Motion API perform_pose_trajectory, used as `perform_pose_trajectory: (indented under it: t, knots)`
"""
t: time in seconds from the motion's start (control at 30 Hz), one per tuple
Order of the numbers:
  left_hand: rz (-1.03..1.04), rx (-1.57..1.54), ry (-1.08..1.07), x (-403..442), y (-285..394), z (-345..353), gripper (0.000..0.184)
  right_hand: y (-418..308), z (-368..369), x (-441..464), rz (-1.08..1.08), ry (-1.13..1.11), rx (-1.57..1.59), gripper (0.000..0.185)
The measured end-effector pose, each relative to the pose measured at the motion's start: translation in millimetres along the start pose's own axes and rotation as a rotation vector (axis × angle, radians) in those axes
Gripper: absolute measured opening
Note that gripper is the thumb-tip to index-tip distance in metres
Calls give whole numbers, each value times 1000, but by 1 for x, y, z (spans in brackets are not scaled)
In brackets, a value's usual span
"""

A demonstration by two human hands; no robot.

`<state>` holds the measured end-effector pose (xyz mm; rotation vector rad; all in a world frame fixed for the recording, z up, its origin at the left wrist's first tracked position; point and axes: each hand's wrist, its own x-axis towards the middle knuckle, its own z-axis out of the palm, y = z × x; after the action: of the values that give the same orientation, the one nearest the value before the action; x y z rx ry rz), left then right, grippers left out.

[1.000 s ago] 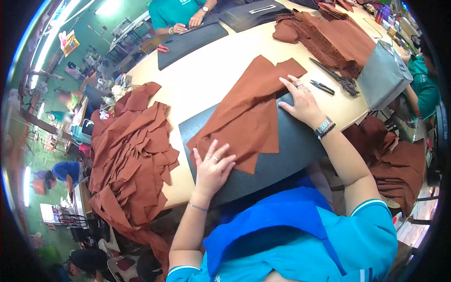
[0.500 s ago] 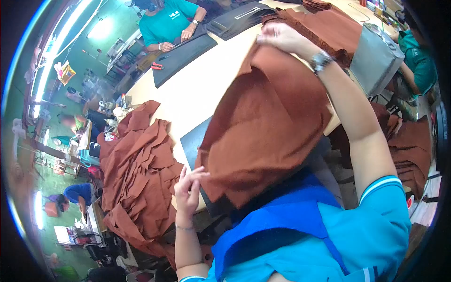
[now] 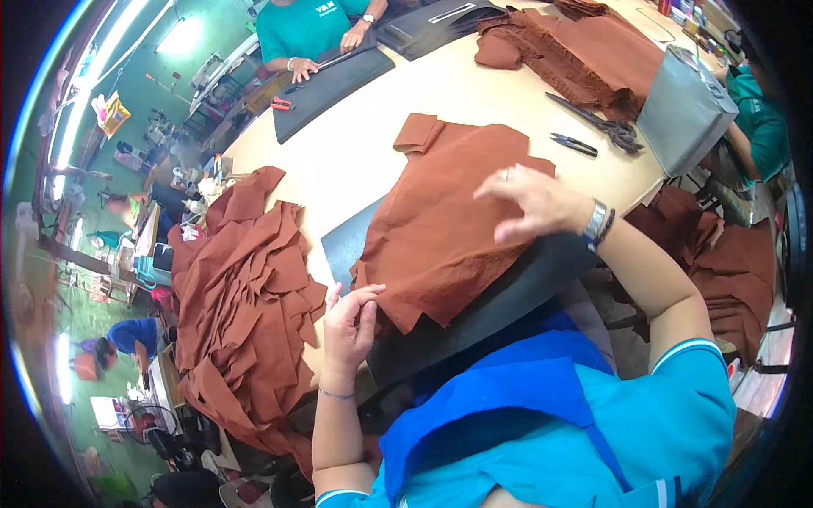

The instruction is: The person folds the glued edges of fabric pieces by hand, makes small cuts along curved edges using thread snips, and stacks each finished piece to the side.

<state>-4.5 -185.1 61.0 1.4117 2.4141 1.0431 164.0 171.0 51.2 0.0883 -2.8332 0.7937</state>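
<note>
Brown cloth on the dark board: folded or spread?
Mostly spread: the brown cloth lies broad across the dark board, though a flap at its far end looks folded over.

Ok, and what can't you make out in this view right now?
In the head view:
Black panel: middle covered by the brown fabric.
Right hand: palm hidden by its own back.
Co-worker opposite: head cut off by the top edge.
Shirt print under V&M: too small to read.

Blk flat rect. board [image 3: 525,288]: part. hidden under rust-brown fabric pc. [image 3: 449,203]. Co-worker in grn short-sleeved shirt [image 3: 292,38]: head cut off, top edge. Wht lower chest lettering [image 3: 328,13]: too sm. to read.
</note>
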Motion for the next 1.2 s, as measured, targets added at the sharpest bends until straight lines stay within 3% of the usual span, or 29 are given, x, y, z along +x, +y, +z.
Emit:
perform_pose_trajectory:
  t: [0.03, 0.1, 0.17, 0.2, 0.27, 0.33, 0.4, 0.47, 0.57, 0.6, 0.63, 0.7, 0.73, 0.77, 0.87, 0.93, 0.97, 1.03, 1.1, 1.2]
  knots:
    - [-76, -29, -29, -1, 10, -5, 11, -5, 11, -9, 72, -71, -125, 84]
    - [-26, -195, -262, -5, 51, 0, 13, 11, 35, -17, 171, -1, -276, 84]
    - [-30, -460, -825, -2, 86, 3, 33, 16, 36, -15, 293, 42, -376, 86]
    - [143, -394, -837, 1, 90, 13, 45, 12, 30, -5, 365, 19, -390, 87]
    - [428, -130, -594, 21, 79, 37, 46, -7, 25, 20, 486, -73, -448, 90]
    - [493, 53, -495, 40, 76, 54, 42, -29, 20, 55, 600, -202, -535, 92]
    - [523, -12, -510, 49, 88, 68, 38, -24, 46, 88, 662, -178, -599, 98]
    - [601, -38, -485, 56, 116, 62, 38, -18, 82, 119, 637, 0, -681, 96]
    - [626, -88, -305, 78, 120, 52, 37, -12, 108, 141, 192, -4, -337, 78]
    - [591, -88, -244, 84, 113, 46, 36, -11, 119, 143, -88, 24, -313, 76]
    - [517, -58, -157, 88, 105, 36, 32, -13, 140, 139, -218, -21, 163, 73]
    - [482, 64, -70, 104, 70, 17, 29, -11, 154, 126, -542, -151, 358, 63]
    - [380, 174, -129, 110, 44, 11, 34, -39, 117, 108, -729, -239, 72, 55]
    - [372, 355, -117, 111, 21, 11, 41, -45, 109, 90, -811, 26, 7, 52]
    - [128, 648, -261, 96, -39, 19, 58, -41, 80, 52, -331, -20, -159, 59]
    - [-56, 716, -265, 73, -27, 20, 67, -40, 57, 38, 134, -149, -440, 73]
    - [-230, 769, -377, 66, -11, 19, 68, -35, 47, 32, 189, -134, -461, 75]
    - [-275, 809, -705, 65, 37, 13, 68, -13, 40, 30, 188, -60, -499, 79]
    - [-258, 817, -963, 73, 71, 14, 59, -1, 31, 54, 211, -200, -448, 72]
    - [142, 468, -542, 85, 36, 41, 54, 24, 50, 104, 204, -241, -227, 60]
